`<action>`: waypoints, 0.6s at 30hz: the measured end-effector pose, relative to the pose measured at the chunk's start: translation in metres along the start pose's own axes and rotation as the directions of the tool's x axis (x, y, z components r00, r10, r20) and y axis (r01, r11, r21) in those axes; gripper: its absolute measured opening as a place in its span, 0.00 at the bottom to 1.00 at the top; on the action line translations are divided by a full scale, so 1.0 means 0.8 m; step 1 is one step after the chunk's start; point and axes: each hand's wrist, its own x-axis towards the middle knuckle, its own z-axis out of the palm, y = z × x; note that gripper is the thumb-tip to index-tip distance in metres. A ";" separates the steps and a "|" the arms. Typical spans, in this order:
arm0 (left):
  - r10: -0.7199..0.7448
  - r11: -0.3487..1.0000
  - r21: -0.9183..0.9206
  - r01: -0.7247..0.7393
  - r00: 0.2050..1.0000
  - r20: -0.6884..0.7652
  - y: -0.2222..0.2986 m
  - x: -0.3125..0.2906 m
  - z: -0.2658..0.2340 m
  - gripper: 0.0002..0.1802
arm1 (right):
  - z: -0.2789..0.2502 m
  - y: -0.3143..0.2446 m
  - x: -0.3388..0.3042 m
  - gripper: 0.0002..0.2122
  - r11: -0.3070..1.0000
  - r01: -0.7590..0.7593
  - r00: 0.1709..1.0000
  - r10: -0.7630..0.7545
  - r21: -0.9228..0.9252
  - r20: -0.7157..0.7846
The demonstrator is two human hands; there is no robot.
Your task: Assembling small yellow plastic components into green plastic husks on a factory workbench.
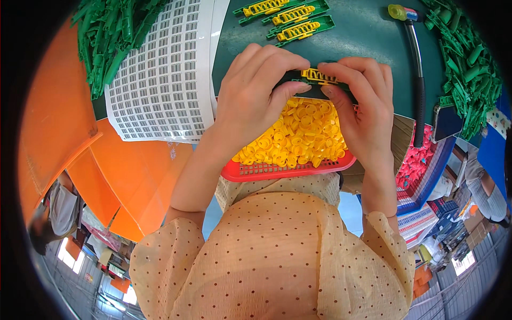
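Green plastic and yellow plastic meet in the small ribbed piece (320,76) held between the two hands, over the near edge of the dark green table (362,34). The left hand (256,88) has thumb and forefinger brought almost together around the piece's left end, its other fingers curled behind. The right hand (367,90) pinches the right end in much the same way, forefinger along the top and thumb below. Fingers cover both ends, so whether the piece touches the tabletop is hard to tell.

Beyond the hands, three similar green-and-yellow pieces (305,30) lie side by side, slanted, well in from the near edge. Just off that edge, below the hands, a red basket (240,173) carries a heap of yellow rings (298,136). Toward the table's right edge lies a mallet (418,88), its black handle reaching past the near edge, with loose green parts (472,66) heaped to its right. Toward the left edge, printed white sheets (160,74) overhang the near edge, and a pile of green strips (114,40) sits partly on them.
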 end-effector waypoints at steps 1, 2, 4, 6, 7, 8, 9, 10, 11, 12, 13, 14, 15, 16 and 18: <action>0.001 1.000 0.000 -0.001 1.000 0.001 0.000 0.000 -0.001 0.17 | -0.002 -0.001 0.000 0.15 1.000 0.000 1.000 0.000 0.000 -0.001; -0.005 1.000 0.012 0.005 1.000 0.011 0.002 0.000 -0.002 0.17 | -0.005 -0.003 0.001 0.14 1.000 -0.004 1.000 0.004 -0.007 0.008; -0.011 1.000 0.026 0.011 1.000 0.022 0.002 -0.001 -0.004 0.18 | -0.005 -0.002 0.000 0.14 1.000 -0.007 1.000 0.007 -0.012 0.016; -0.004 1.000 0.030 0.003 1.000 0.020 0.002 0.000 -0.003 0.18 | -0.005 -0.001 -0.002 0.13 1.000 -0.020 1.000 0.021 -0.022 0.022; -0.003 1.000 0.029 0.003 1.000 0.020 0.002 0.000 -0.003 0.18 | -0.005 -0.001 -0.002 0.13 1.000 -0.021 1.000 0.022 -0.022 0.021; 0.002 1.000 0.026 -0.002 1.000 0.017 0.001 0.000 -0.003 0.18 | -0.004 -0.002 -0.002 0.13 1.000 -0.016 1.000 0.016 -0.018 0.018; 0.007 1.000 0.022 -0.007 1.000 0.013 0.001 0.000 -0.003 0.18 | -0.004 -0.002 -0.002 0.13 1.000 -0.011 1.000 0.011 -0.014 0.015; 0.006 1.000 0.023 -0.007 1.000 0.013 0.001 -0.001 -0.003 0.18 | -0.002 -0.001 -0.002 0.13 1.000 -0.011 1.000 0.011 -0.013 0.014; 0.004 1.000 0.022 -0.005 1.000 0.016 0.001 0.000 -0.003 0.18 | 0.000 0.000 -0.004 0.14 1.000 -0.008 1.000 0.008 -0.005 0.007; 0.003 1.000 0.020 -0.003 1.000 0.018 0.001 0.000 -0.003 0.18 | 0.001 0.001 -0.005 0.14 1.000 -0.005 1.000 0.005 0.003 -0.001; 0.003 1.000 0.018 -0.004 1.000 0.019 0.001 0.000 -0.002 0.18 | 0.001 0.001 -0.005 0.14 1.000 -0.006 1.000 0.006 0.002 -0.001; 0.011 1.000 0.011 -0.011 1.000 0.014 0.000 -0.001 -0.002 0.17 | 0.001 0.001 -0.005 0.14 1.000 0.008 1.000 -0.008 -0.019 0.004; 0.019 1.000 0.004 -0.019 1.000 0.008 -0.002 -0.002 -0.001 0.17 | 0.001 0.001 -0.005 0.14 0.999 0.021 1.000 -0.021 -0.039 0.009; 0.018 1.000 0.006 -0.018 1.000 0.009 -0.004 -0.003 0.000 0.17 | 0.001 0.001 -0.005 0.14 0.999 0.021 1.000 -0.021 -0.037 0.009; 0.118 0.992 0.053 -0.117 0.993 -0.020 -0.010 -0.005 0.005 0.15 | 0.000 0.000 -0.004 0.14 0.991 0.081 0.997 -0.080 -0.108 0.016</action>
